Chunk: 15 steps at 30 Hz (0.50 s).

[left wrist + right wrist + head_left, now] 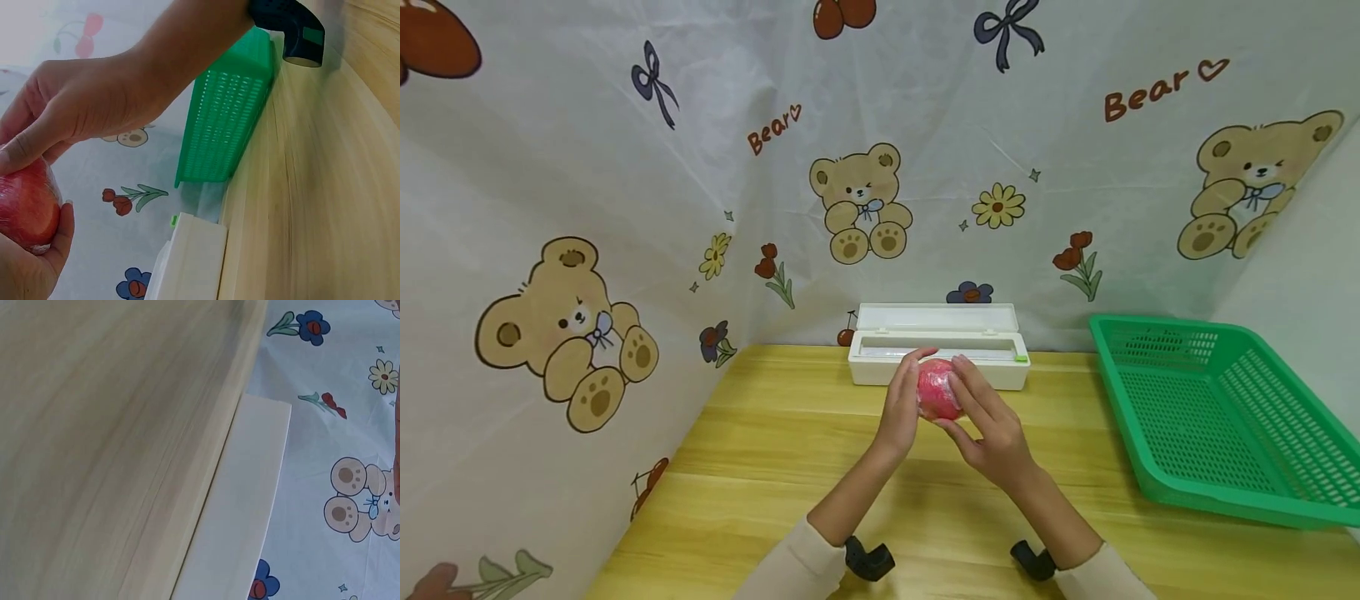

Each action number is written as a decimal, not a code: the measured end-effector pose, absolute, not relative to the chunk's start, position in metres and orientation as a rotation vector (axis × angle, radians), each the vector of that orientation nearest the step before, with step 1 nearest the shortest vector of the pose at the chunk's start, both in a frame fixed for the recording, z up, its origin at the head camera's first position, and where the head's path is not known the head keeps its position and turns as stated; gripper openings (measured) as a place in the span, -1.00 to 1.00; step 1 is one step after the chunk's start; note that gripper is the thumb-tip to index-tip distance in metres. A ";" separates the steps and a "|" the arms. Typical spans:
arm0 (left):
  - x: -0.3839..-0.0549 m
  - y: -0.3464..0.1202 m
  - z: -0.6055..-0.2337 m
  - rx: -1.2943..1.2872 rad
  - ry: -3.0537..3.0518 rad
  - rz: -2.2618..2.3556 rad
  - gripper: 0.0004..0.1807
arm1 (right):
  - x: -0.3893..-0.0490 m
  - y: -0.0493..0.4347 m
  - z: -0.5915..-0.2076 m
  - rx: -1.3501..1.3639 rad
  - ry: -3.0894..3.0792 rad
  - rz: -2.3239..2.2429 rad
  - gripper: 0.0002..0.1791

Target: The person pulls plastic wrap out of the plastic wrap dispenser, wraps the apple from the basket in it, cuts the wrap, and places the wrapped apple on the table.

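Note:
A red apple point(938, 390) in clear, wrinkled plastic film is held between both hands above the table. My left hand point(901, 410) cups its left side, fingers pointing upward. From the right, my right hand point(996, 429) grips it, with fingers over the upper side and thumb underneath. The left wrist view shows the apple point(28, 206) close up, film bunched at its base, between the right hand point(94, 100) above and the left hand point(28, 275) below. Behind the hands stands a white cling film dispenser point(868, 372), its lid raised.
A green plastic basket point(1157, 467) stands on the right of the wooden table point(760, 467). A bear-patterned cloth point(940, 117) hangs behind and at the left. Black wrist mounts point(871, 560) sit at both wrists.

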State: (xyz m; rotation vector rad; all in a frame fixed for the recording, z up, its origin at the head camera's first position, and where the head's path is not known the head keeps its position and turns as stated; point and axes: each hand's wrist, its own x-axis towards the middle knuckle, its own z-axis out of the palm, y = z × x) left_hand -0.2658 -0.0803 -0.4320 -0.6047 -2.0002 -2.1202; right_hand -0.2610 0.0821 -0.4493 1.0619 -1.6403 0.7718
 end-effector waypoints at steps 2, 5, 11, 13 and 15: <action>-0.265 -0.080 -0.432 -0.627 -1.994 -2.106 -0.45 | -0.261 0.082 -0.448 1.066 -1.623 0.756 -0.41; -0.265 -0.078 -0.434 -0.710 -1.962 -1.986 -0.47 | -0.260 0.081 -0.447 1.052 -1.613 0.759 -0.40; -0.266 -0.076 -0.440 -0.851 -1.828 -1.681 -0.38 | -0.257 0.077 -0.446 1.044 -1.593 0.810 -0.38; -0.267 -0.076 -0.441 -0.857 -1.780 -1.579 -0.39 | -0.256 0.074 -0.446 1.054 -1.582 0.844 -0.37; -0.268 -0.077 -0.442 -0.857 -1.725 -1.484 -0.43 | -0.254 0.071 -0.446 1.058 -1.577 0.873 -0.36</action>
